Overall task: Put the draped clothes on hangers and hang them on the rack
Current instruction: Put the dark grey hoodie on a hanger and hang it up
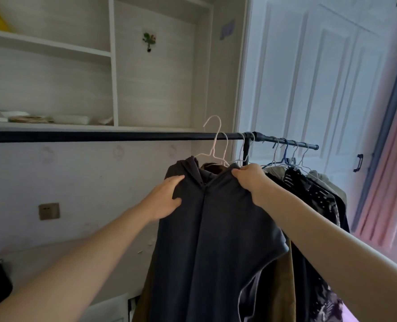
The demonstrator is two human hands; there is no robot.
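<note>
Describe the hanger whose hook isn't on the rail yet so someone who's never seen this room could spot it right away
Find the black rail running across the room in front of the shelves. Near its right post, both hands hold a dark hooded top by its shoulders. The white wire hanger rises from its collar, and unlike the hangers further right, its hook stands above the rail instead of over it.

Head camera faces forward, close to rack (123,136) (single view).
</note>
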